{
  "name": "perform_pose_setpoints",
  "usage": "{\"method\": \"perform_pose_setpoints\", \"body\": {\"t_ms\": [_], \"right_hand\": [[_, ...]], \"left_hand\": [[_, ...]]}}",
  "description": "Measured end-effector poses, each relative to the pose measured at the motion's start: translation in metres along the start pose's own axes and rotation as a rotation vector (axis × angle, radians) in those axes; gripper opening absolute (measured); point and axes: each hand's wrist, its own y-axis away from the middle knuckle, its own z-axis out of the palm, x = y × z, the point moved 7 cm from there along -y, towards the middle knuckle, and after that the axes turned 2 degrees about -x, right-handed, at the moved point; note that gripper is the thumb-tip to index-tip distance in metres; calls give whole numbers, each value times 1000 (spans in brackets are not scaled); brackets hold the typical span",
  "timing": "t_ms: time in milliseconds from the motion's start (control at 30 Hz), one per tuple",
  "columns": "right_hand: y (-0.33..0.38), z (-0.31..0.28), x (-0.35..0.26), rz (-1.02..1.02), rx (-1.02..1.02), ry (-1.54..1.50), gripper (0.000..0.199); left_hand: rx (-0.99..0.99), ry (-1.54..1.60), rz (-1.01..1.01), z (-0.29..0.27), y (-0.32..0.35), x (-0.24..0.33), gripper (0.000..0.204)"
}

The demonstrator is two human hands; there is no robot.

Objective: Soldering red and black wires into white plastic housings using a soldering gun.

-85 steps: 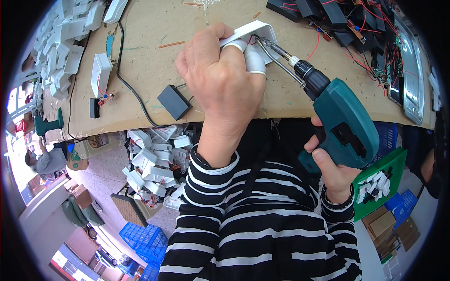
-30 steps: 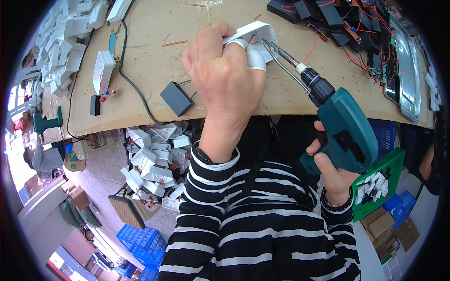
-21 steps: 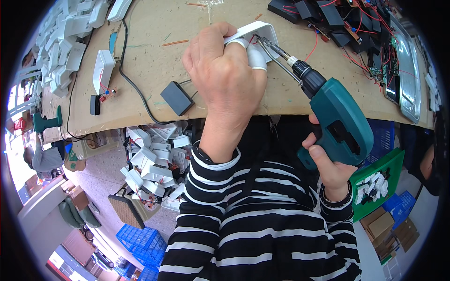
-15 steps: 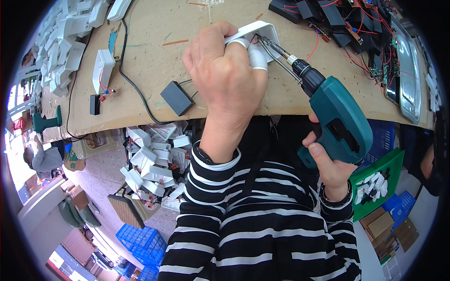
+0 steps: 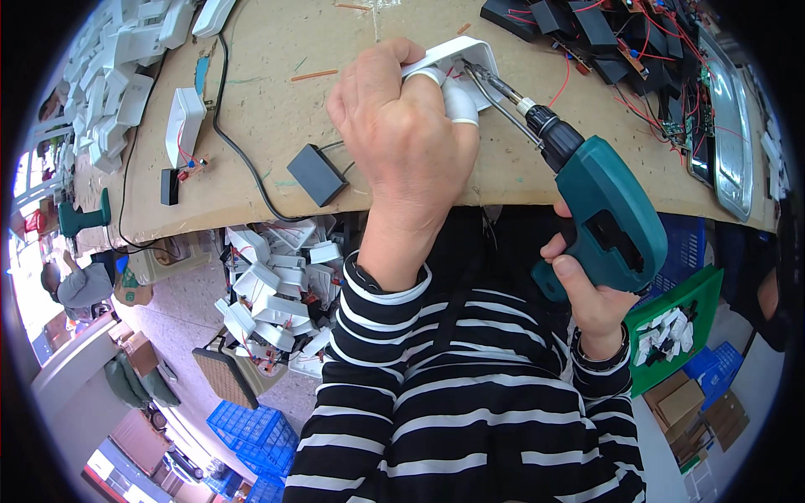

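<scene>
My left hand (image 5: 411, 117) is closed on a white plastic housing (image 5: 480, 52), tilted so its open side faces right. White covers sit on some of that hand's fingertips. A bit of red wire shows inside the housing. Wrapped round the handle of a teal power screwdriver (image 5: 610, 210) is my right hand (image 5: 591, 293), a finger at its trigger. The driver's bit reaches into the housing, and a thin metal rod runs alongside it; what the tip touches is too small to tell. Near my left wrist lies a black box (image 5: 318, 176) with a cable.
White housings (image 5: 126, 84) are heaped at the far left; one with wires (image 5: 184, 126) lies apart. Black boxes and red wires (image 5: 595, 33) pile up far right, beside a metal tray (image 5: 728, 126). A black cable (image 5: 220, 117) crosses the cardboard-covered table. A green bin (image 5: 708, 314) stands lower right.
The screwdriver has shifted very slightly, its bit still inside the housing. My left hand and the housing stay in place.
</scene>
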Motion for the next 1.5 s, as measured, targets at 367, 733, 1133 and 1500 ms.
{"method": "perform_pose_setpoints", "body": {"t_ms": [367, 733, 1133, 1500], "right_hand": [[13, -6, -1, 14, -1, -26, 57], [16, -17, -11, -88, 46, -90, 56], [19, -20, -14, -61, 127, -17, 58], [17, -19, -18, -67, 144, -24, 59]], "left_hand": [[1, 6, 0, 1, 0, -1, 10], [22, 7, 12, 0, 0, 0, 8], [-7, -69, 2, -3, -1, 3, 11], [-21, -8, 7, -11, -1, -3, 10]]}}
